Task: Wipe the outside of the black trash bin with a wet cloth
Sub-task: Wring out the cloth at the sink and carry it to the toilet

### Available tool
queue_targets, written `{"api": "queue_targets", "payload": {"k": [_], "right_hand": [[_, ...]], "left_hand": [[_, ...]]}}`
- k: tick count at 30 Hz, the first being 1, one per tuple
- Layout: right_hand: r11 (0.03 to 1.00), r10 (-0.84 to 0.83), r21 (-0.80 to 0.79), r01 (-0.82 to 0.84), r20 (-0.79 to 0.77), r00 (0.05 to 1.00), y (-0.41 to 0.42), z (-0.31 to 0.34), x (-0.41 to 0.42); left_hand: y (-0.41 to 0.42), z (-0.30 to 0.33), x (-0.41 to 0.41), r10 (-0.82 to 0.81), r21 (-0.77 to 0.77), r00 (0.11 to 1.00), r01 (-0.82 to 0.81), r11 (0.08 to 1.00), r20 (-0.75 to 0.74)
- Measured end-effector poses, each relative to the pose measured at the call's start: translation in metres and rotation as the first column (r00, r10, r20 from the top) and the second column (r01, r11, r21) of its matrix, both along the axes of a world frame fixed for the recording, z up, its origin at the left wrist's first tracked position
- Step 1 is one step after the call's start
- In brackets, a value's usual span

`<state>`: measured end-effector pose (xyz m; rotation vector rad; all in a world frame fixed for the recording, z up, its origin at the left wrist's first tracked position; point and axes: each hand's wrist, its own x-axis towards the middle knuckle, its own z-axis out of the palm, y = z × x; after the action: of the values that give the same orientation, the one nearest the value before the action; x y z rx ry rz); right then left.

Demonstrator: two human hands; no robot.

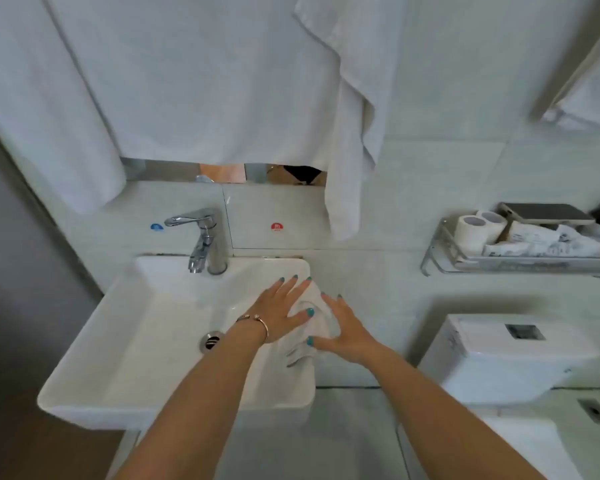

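Cloth [310, 318]: white, bunched on the right rim of the sink [125, 344], lying between both hands.
Left hand [280, 311]: fingers straight and spread, resting flat on cloth.
Right hand [343, 332]: fingers extended, thumb touching cloth edge.

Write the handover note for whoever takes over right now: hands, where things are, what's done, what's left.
Left hand: open, fingers spread, resting on the white cloth.
Right hand: open, touching the cloth from the right.
The cloth lies bunched over the right rim of the sink. The faucet shows no running water; whether the cloth is wet cannot be told.
The black trash bin is not in view.
Done: cloth at the sink. Left: wet it if needed, find the bin, wipe its outside.
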<state>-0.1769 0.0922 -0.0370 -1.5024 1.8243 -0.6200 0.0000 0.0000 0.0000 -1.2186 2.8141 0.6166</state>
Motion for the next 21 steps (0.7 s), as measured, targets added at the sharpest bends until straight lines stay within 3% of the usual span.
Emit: {"api": "queue_targets", "payload": {"k": [5,11,21], "right_hand": [[0.995,-0.101,0.016,0.1,0.196,0.975,-0.006,-0.024,0.019],[0.978,-0.206,0.077,0.192,0.32,0.925,-0.013,-0.054,0.024],[0.955,-0.268,0.023,0.295,0.492,0.828,-0.028,-0.096,0.025]], "left_hand": [[-0.008,-0.035,-0.006,0.096,0.083,0.994,-0.092,0.992,-0.056],[-0.022,-0.067,-0.017,0.177,0.286,0.982,-0.149,0.947,-0.072],[-0.042,-0.088,-0.041,0.267,0.404,0.94,-0.166,0.9,-0.21]]}}
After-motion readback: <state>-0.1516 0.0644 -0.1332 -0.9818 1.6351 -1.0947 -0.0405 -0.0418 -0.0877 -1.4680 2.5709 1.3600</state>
